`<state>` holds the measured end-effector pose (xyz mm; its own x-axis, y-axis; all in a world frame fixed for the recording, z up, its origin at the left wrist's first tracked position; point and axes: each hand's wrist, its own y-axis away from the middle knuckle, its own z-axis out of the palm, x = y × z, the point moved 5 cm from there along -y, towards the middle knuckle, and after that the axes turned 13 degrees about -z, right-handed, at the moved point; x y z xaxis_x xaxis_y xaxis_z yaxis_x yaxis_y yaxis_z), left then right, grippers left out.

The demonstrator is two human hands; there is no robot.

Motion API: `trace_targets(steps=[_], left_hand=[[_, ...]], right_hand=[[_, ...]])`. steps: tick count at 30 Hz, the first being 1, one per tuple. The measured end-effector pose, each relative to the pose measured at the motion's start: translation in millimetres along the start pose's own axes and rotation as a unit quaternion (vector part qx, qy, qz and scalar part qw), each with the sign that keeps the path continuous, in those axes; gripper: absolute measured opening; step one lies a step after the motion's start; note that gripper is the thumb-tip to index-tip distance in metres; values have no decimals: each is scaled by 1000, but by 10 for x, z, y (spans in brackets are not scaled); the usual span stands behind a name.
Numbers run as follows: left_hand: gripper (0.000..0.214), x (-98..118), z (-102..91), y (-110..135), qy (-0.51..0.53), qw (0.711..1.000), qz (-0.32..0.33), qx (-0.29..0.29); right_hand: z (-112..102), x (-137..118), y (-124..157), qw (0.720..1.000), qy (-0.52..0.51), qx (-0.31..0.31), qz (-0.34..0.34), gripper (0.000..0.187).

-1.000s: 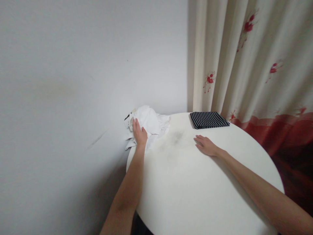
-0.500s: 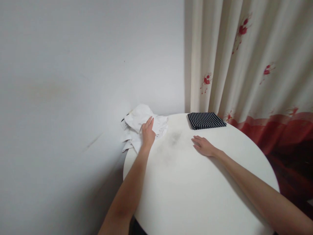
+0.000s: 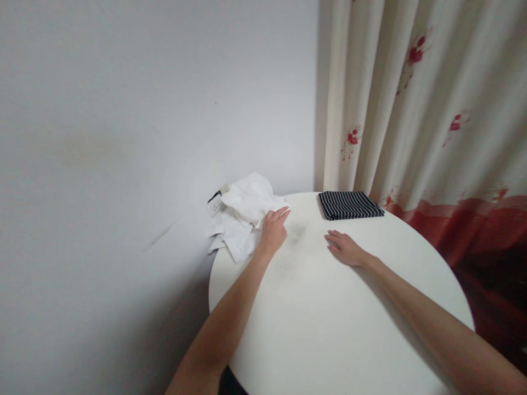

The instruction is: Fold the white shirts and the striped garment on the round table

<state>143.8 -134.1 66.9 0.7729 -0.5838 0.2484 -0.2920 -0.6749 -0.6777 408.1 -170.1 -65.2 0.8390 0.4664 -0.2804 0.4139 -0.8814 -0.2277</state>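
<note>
1. Landmark: a folded rectangle of black-and-white striped fabric (image 3: 349, 205), lying flat at the far edge of a round white bench (image 3: 341, 329).
2. Material in hand: a crumpled heap of plain white cloth (image 3: 247, 197) lies well to the left of the striped fabric, with one fold hanging over the bench's edge.
3. The left hand (image 3: 275, 233), left of the striped fabric and nearer the person, touches the right margin of the white cloth with extended fingers; whether they pinch it cannot be told.
4. The right hand (image 3: 346, 249) lies palm down on the bench, just on the near side of the striped fabric, fingers loosely extended and holding nothing.
5. Step, as judged: arranging the white cloth by its edge. A further move would call for a secure grip on that margin, perhaps with both hands.
6. Count: two hands; one bench; one striped fabric; one white heap, its number of pieces uncertain; one white socket block (image 3: 214, 206), far left of the striped fabric.
</note>
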Motion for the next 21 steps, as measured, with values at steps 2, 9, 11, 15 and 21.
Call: trace_targets(steps=[2,9,11,15,21], left_hand=[[58,60,15,23,22,1000,11,0],[43,284,129,118,45,996,68,-42],[39,380,175,150,42,992,96,-76],[29,579,302,262,13,969,159,-191],[31,779,190,354,102,939,203,-260]], right_hand=[[3,0,4,1000,-4,5,-1,56],[-3,27,4,998,-28,47,-1,51],[-31,35,-7,995,-63,79,2,48],[-125,53,-8,967,-177,182,28,47],[-189,-163,-40,932,-292,215,-10,56]])
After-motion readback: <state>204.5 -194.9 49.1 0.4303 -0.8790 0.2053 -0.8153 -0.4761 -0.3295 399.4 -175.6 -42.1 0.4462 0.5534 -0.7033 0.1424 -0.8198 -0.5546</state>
